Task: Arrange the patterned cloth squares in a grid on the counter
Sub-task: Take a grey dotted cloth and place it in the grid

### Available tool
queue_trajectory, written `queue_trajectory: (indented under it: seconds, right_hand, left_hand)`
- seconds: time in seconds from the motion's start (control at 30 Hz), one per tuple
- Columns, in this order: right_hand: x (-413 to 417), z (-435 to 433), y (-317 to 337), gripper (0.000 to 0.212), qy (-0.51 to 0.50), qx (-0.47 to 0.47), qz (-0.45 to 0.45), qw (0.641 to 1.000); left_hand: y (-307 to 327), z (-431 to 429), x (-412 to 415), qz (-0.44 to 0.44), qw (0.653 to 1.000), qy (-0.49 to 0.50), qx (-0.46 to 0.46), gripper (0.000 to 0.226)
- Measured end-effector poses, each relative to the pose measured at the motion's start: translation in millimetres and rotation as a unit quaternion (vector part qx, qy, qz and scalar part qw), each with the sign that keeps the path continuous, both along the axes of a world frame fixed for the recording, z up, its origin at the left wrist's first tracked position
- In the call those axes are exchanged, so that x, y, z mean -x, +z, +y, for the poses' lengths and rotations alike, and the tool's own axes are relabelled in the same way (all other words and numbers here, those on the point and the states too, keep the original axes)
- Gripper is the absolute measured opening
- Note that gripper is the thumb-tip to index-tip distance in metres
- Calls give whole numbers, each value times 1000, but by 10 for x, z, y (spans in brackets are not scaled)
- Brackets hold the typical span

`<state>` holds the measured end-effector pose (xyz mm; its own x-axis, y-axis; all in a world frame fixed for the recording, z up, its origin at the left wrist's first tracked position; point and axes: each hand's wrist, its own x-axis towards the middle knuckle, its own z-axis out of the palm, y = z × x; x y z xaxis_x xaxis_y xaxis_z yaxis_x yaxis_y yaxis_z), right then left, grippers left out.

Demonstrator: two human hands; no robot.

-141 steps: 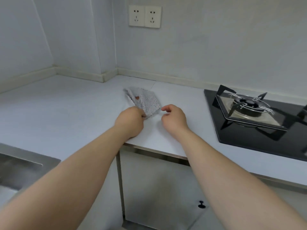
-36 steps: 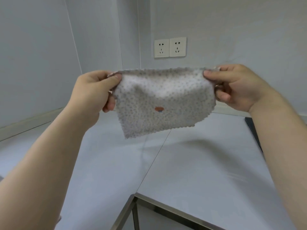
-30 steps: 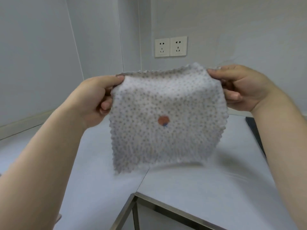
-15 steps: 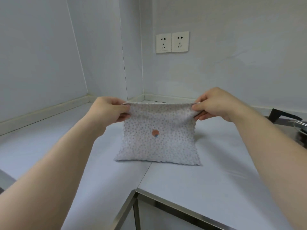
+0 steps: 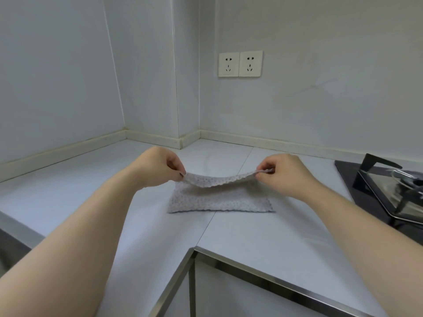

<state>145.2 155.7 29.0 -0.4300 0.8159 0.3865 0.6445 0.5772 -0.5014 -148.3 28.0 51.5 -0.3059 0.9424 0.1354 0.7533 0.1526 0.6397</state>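
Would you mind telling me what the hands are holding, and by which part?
The speckled grey-white cloth square: the left hand pinches its far left corner, the right hand its far right corner; its near edge lies on the pale counter.

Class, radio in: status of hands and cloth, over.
Left hand, right hand each pinch a far corner. Cloth: near edge on counter, far edge lifted. Stove apart, right.

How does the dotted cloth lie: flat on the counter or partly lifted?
Partly lifted. The cloth rests on the counter; left hand and right hand pinch its far corners up.
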Motion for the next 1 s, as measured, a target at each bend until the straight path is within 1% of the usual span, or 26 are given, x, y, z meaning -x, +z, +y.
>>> queue_trajectory:
  seconds: [0.1,0.17,0.23,0.33,0.43,0.63,0.67,0.83,1.0]
  right_hand:
    - [-120,-138,-175,1,9,0,26,1000]
    - [-171,-197,-266,4,14,11,32,999]
    - [-181,-227,-330,7,36,13,7,999]
    - [-171,-247,-377,14,83,38,-27,996]
    - [-211,-225,-379,20,96,52,-29,994]
    - [-253,-194,-338,22,118,62,-23,991]
    - [-247,-198,-330,22,125,61,-29,990]
    - [-218,-213,-299,22,136,31,-118,983]
    - [-234,-208,-291,23,139,13,-142,980]
  left_hand:
    - [52,-44,-57,71,994,-33,76,12]
    - [59,-51,-97,123,985,-42,111,13]
    - [56,-64,-125,154,978,-41,137,15]
    - [37,-75,-111,175,968,-44,175,16]
    - [36,-80,-102,190,962,-48,189,17]
    - [35,-71,-159,227,950,-59,207,19]
    - [38,-70,-170,237,947,-59,211,19]
    - [36,-69,-255,304,920,-65,240,17]
    - [37,-58,-280,341,903,-58,253,22]
